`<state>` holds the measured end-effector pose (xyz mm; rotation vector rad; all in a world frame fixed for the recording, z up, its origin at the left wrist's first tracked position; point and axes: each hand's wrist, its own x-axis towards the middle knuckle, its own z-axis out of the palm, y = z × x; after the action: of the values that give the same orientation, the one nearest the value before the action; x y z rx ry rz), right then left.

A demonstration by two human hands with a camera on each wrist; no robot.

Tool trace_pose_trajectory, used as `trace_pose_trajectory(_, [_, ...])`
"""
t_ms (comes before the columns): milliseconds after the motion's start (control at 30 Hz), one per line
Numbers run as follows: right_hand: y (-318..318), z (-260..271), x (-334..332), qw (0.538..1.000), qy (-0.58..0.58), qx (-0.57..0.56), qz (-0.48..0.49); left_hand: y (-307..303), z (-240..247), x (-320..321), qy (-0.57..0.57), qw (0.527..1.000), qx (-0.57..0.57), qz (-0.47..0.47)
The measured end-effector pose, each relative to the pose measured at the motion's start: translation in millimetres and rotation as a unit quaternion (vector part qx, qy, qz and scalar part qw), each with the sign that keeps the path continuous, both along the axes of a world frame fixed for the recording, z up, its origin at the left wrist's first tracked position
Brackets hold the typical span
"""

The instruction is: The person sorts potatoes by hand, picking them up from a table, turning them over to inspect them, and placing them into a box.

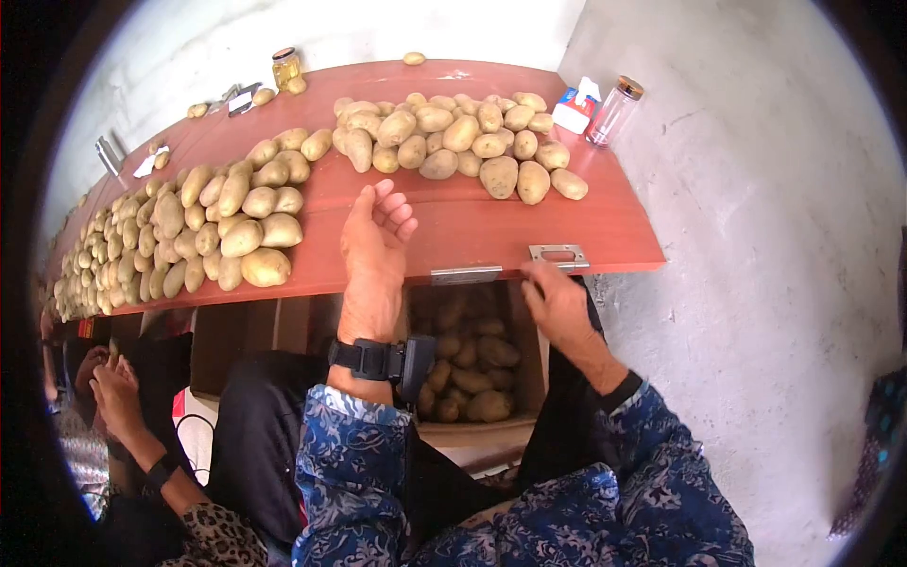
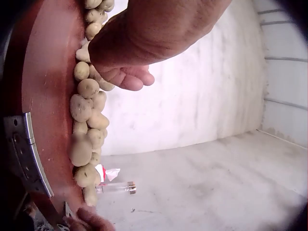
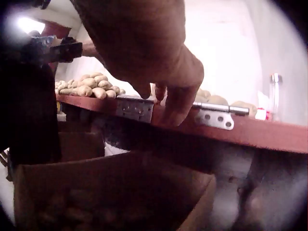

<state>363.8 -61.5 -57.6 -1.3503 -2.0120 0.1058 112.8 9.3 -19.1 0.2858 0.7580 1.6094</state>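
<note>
My left hand [image 1: 376, 241] is raised palm-up over the red tabletop [image 1: 453, 222], fingers loosely bent with nothing in them. Just beyond its fingertips lies a pile of potatoes [image 1: 439, 132]; the left wrist view shows these potatoes [image 2: 81, 108] beyond the same hand [image 2: 125, 57]. My right hand [image 1: 564, 312] rests at the table's front edge beside a metal hinge [image 1: 559, 255], holding nothing. Seen from the right wrist, the fingers [image 3: 177, 108] point down at that edge, between two hinges.
A larger potato heap [image 1: 227, 213] covers the table's left side. Under the edge, a cardboard box [image 1: 529, 359] holds more potatoes [image 1: 472, 369]. A clear jar [image 1: 616, 111] and a tissue pack [image 1: 574, 111] stand at the right end. Another person's hand [image 1: 115, 392] is at lower left.
</note>
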Motion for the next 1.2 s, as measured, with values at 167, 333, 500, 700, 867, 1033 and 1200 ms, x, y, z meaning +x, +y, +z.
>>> trace_pose_trajectory(167, [78.2, 26.7, -1.4, 0.992, -0.098, 0.064, -0.056, -1.9, 0.4, -3.9, 0.003, 1.000, 0.012, 0.002])
trace_pose_trajectory(333, [160.4, 21.4, 1.7, 0.981, -0.165, -0.015, -0.098, -0.9, 1.9, -3.5, 0.002, 1.000, 0.005, 0.002])
trace_pose_trajectory(500, [198.1, 24.4, 15.7, 0.966, -0.242, -0.087, -0.023, 2.9, 1.1, -1.2, 0.000, 1.000, 0.011, -0.002])
trace_pose_trajectory(700, [190.9, 34.3, 25.6, 0.954, -0.240, -0.179, -0.021, 7.4, -0.8, -0.3, -0.004, 0.999, 0.023, -0.026])
trace_pose_trajectory(867, [178.3, 27.6, 23.7, 0.955, -0.263, -0.125, -0.056, 6.1, 1.5, -14.6, 0.013, 1.000, 0.023, 0.014])
trace_pose_trajectory(1033, [166.6, 19.2, 33.6, 0.971, -0.199, -0.122, -0.048, 8.1, -2.9, -26.6, 0.027, 0.999, 0.017, 0.031])
trace_pose_trajectory(1200, [147.2, 11.6, 41.5, 0.980, -0.157, -0.115, -0.032, 9.7, -6.1, -31.6, 0.038, 0.999, 0.011, 0.029])
